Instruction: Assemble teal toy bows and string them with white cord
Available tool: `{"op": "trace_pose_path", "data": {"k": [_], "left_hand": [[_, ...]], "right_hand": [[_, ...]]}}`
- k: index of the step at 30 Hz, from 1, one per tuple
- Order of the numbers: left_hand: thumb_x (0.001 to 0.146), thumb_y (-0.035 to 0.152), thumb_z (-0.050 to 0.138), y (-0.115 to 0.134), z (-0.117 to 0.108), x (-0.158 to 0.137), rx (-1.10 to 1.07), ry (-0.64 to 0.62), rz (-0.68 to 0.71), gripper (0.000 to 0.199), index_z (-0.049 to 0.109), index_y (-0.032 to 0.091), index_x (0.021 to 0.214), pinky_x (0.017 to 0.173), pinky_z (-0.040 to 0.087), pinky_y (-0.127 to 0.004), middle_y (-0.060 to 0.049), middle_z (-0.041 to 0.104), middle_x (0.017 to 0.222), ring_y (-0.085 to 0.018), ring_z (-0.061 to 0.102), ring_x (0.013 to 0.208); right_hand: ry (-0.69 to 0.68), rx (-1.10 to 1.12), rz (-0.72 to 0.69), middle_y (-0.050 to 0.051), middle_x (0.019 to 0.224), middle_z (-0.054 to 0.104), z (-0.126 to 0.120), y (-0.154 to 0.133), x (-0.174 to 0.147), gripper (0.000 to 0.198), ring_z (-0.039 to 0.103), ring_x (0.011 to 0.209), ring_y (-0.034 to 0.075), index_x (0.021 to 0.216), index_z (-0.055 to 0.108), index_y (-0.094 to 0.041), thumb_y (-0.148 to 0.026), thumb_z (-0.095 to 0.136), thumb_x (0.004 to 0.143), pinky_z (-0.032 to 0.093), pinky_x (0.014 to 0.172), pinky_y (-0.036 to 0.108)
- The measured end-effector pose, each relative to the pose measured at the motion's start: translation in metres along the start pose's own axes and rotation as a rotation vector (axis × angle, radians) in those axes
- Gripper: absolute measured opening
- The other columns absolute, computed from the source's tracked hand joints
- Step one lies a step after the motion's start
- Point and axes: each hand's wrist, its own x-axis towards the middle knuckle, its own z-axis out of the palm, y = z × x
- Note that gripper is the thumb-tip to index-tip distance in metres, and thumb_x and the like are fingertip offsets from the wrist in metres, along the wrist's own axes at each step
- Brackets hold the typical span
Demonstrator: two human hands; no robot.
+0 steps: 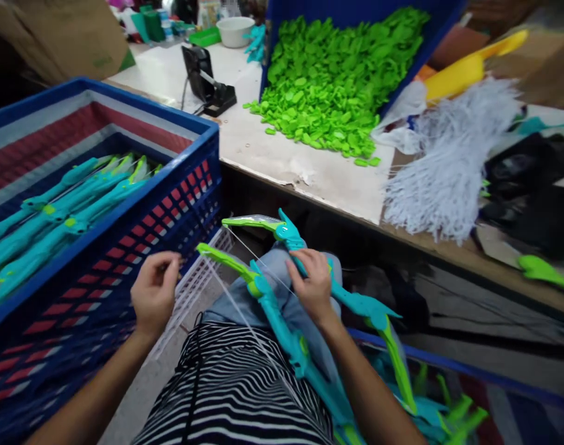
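Fingers of the right hand [312,283] close around the teal middle of the farther bow [356,301], which lies aslant over the person's lap; its lime limb tips stick out at both ends, and a thin white string runs from the left tip towards the hand. The nearer bow [277,316], also teal and lime, slants across the lap and the striped top [230,377], its string hanging over the cloth; the left hand [154,293] is raised apart from both bows, beside the blue basket [206,147], its fingers curled narrow with the thumb near the index finger; I cannot tell whether they pinch anything small.

In the basket, finished-looking stacked bows [62,210] lie side by side against a red, white and blue lining [54,133]; at the lower right, more bow parts [453,414] show by another blue rim [449,363]. On the desk [258,148], small green pieces [328,86] spill from a tipped blue bin [310,7]; to its right lie a yellow scoop [458,77] and a bundle of white strings [442,170], which droops over the front edge; a black stand [208,83] is on the left.
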Motion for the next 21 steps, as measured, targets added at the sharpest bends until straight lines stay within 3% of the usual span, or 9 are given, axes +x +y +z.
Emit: {"op": "trace_pose_path", "data": {"k": [2,4,5,8,11,15,17,21], "left_hand": [[0.084,0.013,0.054,-0.009,0.007,-0.026,0.089,-0.259,0.303,0.014,0.065,0.017,0.094,0.074,0.052,-0.025,-0.004,0.066,0.088,-0.015,0.062,0.082],[0.085,0.010,0.051,-0.018,0.028,-0.050,0.110,-0.591,0.613,0.025,0.062,0.017,0.106,0.089,0.050,-0.034,-0.009,0.065,0.104,-0.021,0.058,0.104],[0.085,0.010,0.050,-0.021,0.043,-0.060,0.123,-0.695,0.744,0.030,0.060,0.018,0.113,0.095,0.047,-0.039,-0.010,0.062,0.114,-0.024,0.053,0.115],[0.088,0.017,0.051,-0.030,0.093,-0.080,0.243,-0.751,0.971,0.032,0.057,0.025,0.119,0.103,0.037,-0.048,-0.009,0.059,0.119,-0.026,0.045,0.123],[0.089,0.019,0.049,-0.029,0.128,-0.081,0.361,-0.730,1.017,0.025,0.062,0.024,0.109,0.104,0.034,-0.045,-0.008,0.062,0.106,-0.023,0.052,0.112],[0.088,0.023,0.047,-0.007,0.138,-0.061,0.443,-0.889,1.034,0.022,0.064,0.019,0.102,0.085,0.043,-0.039,-0.009,0.061,0.087,-0.022,0.056,0.085],[0.086,0.028,0.050,0.008,0.137,-0.044,0.495,-0.974,0.990,0.031,0.061,0.019,0.113,0.075,0.043,-0.039,-0.011,0.060,0.087,-0.025,0.055,0.081],[0.080,0.029,0.053,0.028,0.147,-0.004,0.636,-1.048,0.829,0.056,0.046,0.018,0.134,0.079,0.041,-0.044,-0.015,0.058,0.101,-0.030,0.054,0.090]], "right_hand": [[-0.057,-0.261,0.087,0.013,0.106,0.059,-0.021,0.037,-0.027,0.033,0.052,0.100,0.028,0.110,0.060,-0.019,-0.041,0.051,0.088,0.044,0.084,0.044],[-0.177,-0.429,0.115,0.018,0.116,0.054,-0.031,0.062,-0.050,0.047,0.048,0.106,0.033,0.120,0.055,-0.016,-0.046,0.055,0.083,0.043,0.084,0.047],[-0.241,-0.478,0.114,0.019,0.120,0.052,-0.032,0.070,-0.059,0.051,0.046,0.108,0.034,0.123,0.053,-0.015,-0.045,0.058,0.082,0.043,0.085,0.048],[-0.376,-0.536,0.133,0.020,0.122,0.051,-0.026,0.077,-0.066,0.048,0.047,0.107,0.034,0.125,0.052,-0.013,-0.026,0.060,0.079,0.044,0.086,0.046],[-0.444,-0.468,0.161,0.020,0.120,0.054,-0.025,0.081,-0.052,0.049,0.050,0.104,0.031,0.123,0.054,-0.012,-0.011,0.058,0.074,0.045,0.088,0.044],[-0.542,-0.129,0.213,0.011,0.114,0.061,-0.046,0.097,-0.022,0.050,0.058,0.099,0.024,0.122,0.055,-0.016,-0.014,0.061,0.073,0.047,0.090,0.039],[-0.701,0.135,0.265,0.004,0.104,0.066,-0.056,0.106,-0.009,0.046,0.062,0.089,0.018,0.117,0.058,-0.019,-0.019,0.065,0.072,0.050,0.082,0.032],[-1.131,0.609,0.458,-0.001,0.085,0.070,-0.056,0.115,0.009,0.044,0.063,0.070,0.012,0.100,0.067,-0.017,-0.033,0.077,0.060,0.051,0.064,0.022]]}}
